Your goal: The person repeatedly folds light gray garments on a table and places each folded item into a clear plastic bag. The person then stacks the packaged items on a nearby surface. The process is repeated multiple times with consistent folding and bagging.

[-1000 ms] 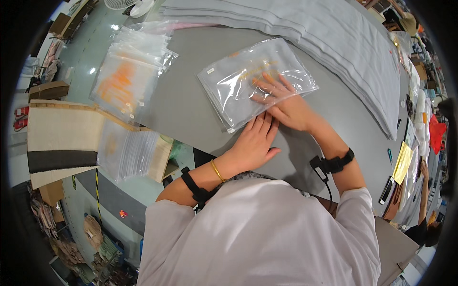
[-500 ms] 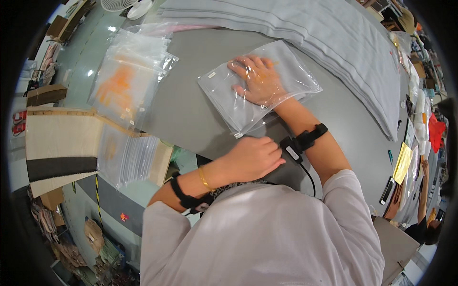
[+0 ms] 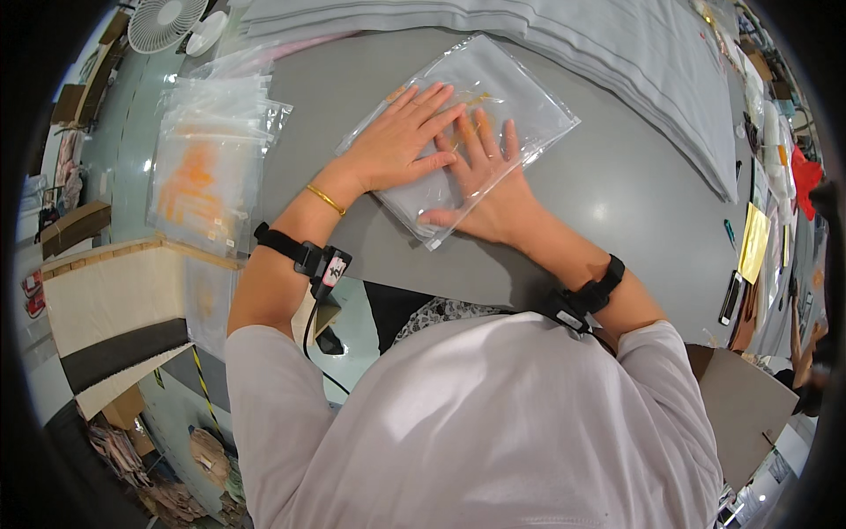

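A clear plastic zip bag lies tilted on the grey table, with what looks like folded light-grey cloth inside. My right hand has its fingers spread under the bag's clear film, while its wrist comes out past the near edge. On top of the bag's left part rests my left hand, flat with fingers stretched out. The thumb of my left hand is close to the fingers of my right. A small zip slider shows at the bag's near corner.
Left on the table is a pile of clear zip bags with orange print. More bags stand in a wooden box below it. Layered grey fabric spans the far side. A yellow packet and a black-handled tool lie right.
My left hand has moved up and forward from near my body onto the bag, its curled fingers now stretched flat. My right hand has shifted slightly nearer, fingers still under the film.
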A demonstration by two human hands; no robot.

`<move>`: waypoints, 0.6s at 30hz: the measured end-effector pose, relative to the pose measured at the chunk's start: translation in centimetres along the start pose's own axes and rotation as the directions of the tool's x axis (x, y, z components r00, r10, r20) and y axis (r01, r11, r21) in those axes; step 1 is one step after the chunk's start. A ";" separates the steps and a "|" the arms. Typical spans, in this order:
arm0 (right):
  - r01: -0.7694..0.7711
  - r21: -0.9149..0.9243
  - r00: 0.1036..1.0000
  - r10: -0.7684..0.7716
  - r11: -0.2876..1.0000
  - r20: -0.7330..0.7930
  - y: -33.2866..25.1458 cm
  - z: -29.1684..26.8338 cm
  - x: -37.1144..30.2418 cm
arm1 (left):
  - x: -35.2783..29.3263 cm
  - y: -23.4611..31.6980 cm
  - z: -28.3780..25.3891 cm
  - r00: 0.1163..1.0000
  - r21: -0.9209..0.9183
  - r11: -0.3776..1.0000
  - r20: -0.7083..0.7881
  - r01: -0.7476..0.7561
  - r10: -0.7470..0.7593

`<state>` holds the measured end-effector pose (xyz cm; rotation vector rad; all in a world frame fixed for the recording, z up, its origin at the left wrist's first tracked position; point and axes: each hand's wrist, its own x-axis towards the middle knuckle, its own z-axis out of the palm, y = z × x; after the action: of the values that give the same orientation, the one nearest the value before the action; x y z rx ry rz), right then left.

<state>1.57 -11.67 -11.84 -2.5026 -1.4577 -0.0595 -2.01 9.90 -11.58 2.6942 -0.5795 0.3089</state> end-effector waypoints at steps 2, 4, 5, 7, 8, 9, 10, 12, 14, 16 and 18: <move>-0.004 -0.003 1.000 0.004 1.000 0.016 -0.7 0.3 0.1 | 0.1 0.9 0.1 1.000 0.006 1.000 0.030 -0.001 0.001; 0.038 0.016 0.998 -0.037 0.999 -0.060 -0.8 -0.3 -0.7 | 0.1 1.7 0.3 0.999 0.020 0.999 0.041 0.030 -0.031; 0.043 0.022 0.999 -0.043 0.999 -0.006 -0.7 -1.0 -1.3 | 0.0 2.1 0.4 0.997 0.041 0.998 0.060 0.049 -0.051; 0.100 0.025 0.995 -0.101 0.995 0.011 0.3 -2.5 -2.5 | -0.3 2.7 0.8 0.994 0.103 0.993 0.083 0.058 -0.067; 0.099 0.106 0.995 -0.097 0.989 -0.023 1.5 -3.8 -3.6 | -0.4 2.9 1.0 0.994 0.139 0.989 0.089 0.055 -0.068; 0.078 0.163 0.996 -0.083 0.984 0.029 3.0 -5.4 -5.0 | -0.4 3.2 1.1 0.998 0.169 0.985 0.042 0.028 -0.035; 0.023 0.185 0.986 -0.053 0.982 0.160 4.1 -6.6 -6.0 | -0.3 3.4 1.2 0.990 0.184 0.980 0.106 0.074 -0.094; -0.089 0.167 0.994 0.079 0.982 0.070 7.2 -7.7 -6.1 | 0.0 4.1 1.0 0.989 0.204 0.975 0.100 0.088 -0.110; -0.088 0.103 0.993 0.095 0.991 -0.070 10.2 -7.0 -4.7 | 0.6 5.0 0.3 0.992 0.269 0.959 0.056 0.092 -0.111; -0.004 0.057 0.982 0.014 0.998 -0.188 12.0 -4.6 -3.4 | 0.6 6.5 -0.5 0.998 0.218 0.975 0.043 0.040 -0.050; 0.019 0.082 0.983 -0.003 0.996 -0.185 13.5 -2.4 -2.9 | -0.8 8.1 -2.0 0.987 0.081 0.997 0.158 0.012 -0.024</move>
<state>11.92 -21.04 -12.53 -2.3529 -1.3701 -0.2231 -6.50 4.12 -7.51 2.8175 -0.5996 0.1149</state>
